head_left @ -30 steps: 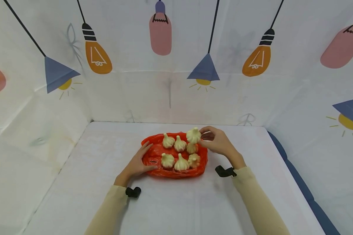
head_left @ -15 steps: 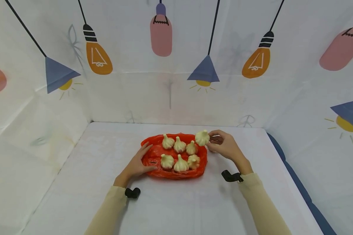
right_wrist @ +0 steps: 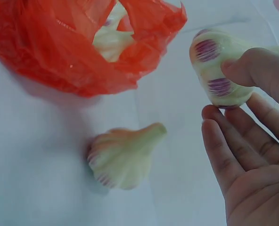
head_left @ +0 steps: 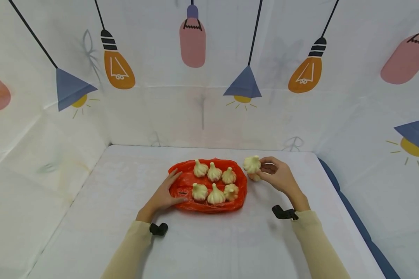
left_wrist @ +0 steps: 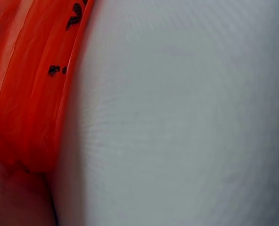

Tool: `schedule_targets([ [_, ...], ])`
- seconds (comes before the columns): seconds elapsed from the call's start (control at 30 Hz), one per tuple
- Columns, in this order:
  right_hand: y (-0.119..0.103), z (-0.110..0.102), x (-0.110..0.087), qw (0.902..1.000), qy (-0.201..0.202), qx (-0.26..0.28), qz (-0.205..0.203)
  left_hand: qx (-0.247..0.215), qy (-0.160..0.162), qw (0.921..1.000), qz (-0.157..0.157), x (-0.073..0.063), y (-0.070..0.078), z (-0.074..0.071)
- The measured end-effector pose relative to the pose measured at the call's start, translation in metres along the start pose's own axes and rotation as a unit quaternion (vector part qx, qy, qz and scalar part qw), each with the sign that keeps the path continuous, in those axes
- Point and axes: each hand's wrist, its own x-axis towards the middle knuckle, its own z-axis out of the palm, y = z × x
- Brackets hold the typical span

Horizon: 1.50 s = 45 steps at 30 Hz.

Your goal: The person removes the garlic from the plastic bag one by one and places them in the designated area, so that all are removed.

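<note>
A red plastic bag lies opened out on the white table, with several garlic bulbs in two rows on it. My left hand rests at the bag's left end, fingers spread, thumb along the front rim. The left wrist view shows the bag's folded red edge with black print. Just beyond the bag's right end, my right hand pinches a garlic bulb between thumb and fingers, raised off the table. Below it sits another garlic bulb, purple-streaked, on the table outside the bag.
The white table stretches around the bag. Behind it rises a white cloth wall printed with lamps and bulbs. A blue edge runs along the table's right side. Each wrist carries a black camera mount.
My right hand has moved right with the garlic bulb, from over the bag to outside its right end. A second bulb beneath has come into sight. My left hand stays put.
</note>
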Motion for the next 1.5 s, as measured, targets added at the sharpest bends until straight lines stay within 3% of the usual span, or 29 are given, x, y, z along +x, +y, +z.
schedule_targets([
  [0.3,0.014,-0.011,-0.007,0.9992,0.024,0.024,-0.02,-0.001,0.003,1.0,0.002,0.0,-0.003,0.001],
  [0.7,0.023,-0.02,-0.013,0.9979,0.054,0.032,-0.017,-0.008,-0.001,0.9999,-0.011,0.0,-0.001,0.001],
  [1.5,0.059,-0.032,-0.027,0.9943,0.102,-0.026,0.02,-0.024,-0.002,0.9996,-0.018,-0.002,0.003,0.001],
])
